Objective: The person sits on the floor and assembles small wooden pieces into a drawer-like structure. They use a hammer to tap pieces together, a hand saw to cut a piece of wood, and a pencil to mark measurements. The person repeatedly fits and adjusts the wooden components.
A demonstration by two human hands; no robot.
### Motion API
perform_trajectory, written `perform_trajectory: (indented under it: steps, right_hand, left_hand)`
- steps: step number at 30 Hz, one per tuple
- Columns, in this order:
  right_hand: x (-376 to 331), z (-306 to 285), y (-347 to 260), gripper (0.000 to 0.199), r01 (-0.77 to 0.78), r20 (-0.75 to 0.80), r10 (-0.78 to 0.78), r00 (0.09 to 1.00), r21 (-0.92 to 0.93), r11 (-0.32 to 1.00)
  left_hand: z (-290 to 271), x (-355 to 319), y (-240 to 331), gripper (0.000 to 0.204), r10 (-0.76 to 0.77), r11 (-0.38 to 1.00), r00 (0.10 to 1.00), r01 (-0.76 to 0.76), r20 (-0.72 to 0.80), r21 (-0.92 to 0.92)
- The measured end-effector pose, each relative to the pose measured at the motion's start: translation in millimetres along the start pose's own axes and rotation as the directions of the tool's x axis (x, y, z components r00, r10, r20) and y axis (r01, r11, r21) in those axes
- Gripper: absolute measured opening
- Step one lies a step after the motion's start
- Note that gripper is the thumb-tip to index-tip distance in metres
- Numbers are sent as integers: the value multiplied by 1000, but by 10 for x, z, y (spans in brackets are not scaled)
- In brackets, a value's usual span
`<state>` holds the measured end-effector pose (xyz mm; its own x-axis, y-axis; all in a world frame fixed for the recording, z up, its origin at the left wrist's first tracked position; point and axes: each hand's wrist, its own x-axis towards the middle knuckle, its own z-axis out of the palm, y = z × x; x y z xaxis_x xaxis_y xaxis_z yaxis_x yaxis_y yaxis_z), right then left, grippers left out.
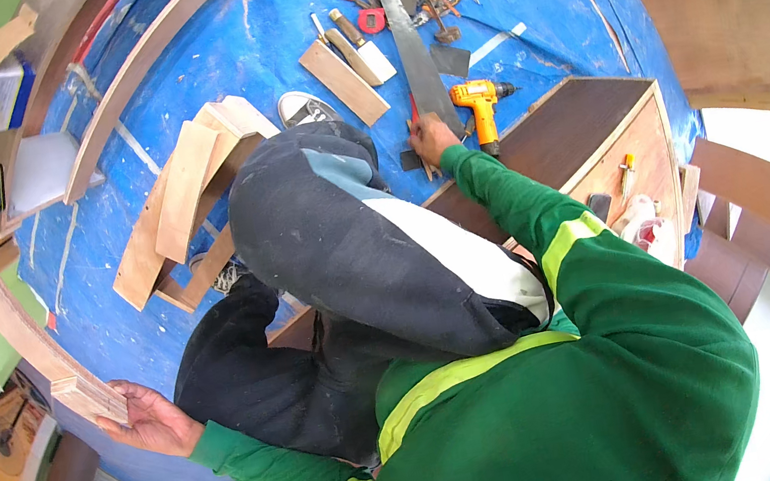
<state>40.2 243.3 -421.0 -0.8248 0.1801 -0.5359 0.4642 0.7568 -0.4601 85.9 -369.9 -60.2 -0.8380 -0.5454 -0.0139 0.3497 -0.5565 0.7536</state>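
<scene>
At the lower left, my left hand (156,418) is closed around the end of a long wooden strip (30,322). That strip has a short block on its near end and stands up away from the floor. Far to the right, my right hand (433,140) reaches down to the blue sheet, fingers closed around a slim red stick-like thing (415,110), whose exact kind is hard to tell. Right beside it lies a handsaw (418,54), its blade pointing away from me. A yellow cordless drill (483,112) rests just right of the hand.
Blue sheeting (205,57) covers the floor. Beyond the hand lie a red tape measure (371,20), a hammer (444,28), a chisel (346,27) and a wooden board (343,83). Joined boards (186,191) stand left of my knees. A dark-topped wooden cabinet (578,124) sits at right.
</scene>
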Motion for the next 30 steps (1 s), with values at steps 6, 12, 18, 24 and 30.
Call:
perform_trajectory:
  steps: [6,12,18,24,30]
  right_hand:
    - [798,273,-74,67,-178,-59,195,979,213,961]
    - [1218,436,-241,45,-213,210,165,964,231,949]
    - [917,208,-215,20,-124,54,124,991,730,672]
    - [1006,-99,374,29,-207,61,332,941,882,423]
    - [859,-310,81,60,-252,-575,148,804,-105,962]
  left_hand:
    - [213,50,-117,54,-21,996,997,15,71,85]
    - [438,61,-267,52,31,991,999,-29,-10,129]
    - [458,41,-266,52,-11,997,1000,12,-7,73]
    - [465,21,-305,54,-57,998,998,56,-29,-15]
    - [509,34,-331,55,-67,996,998,66,-11,-64]
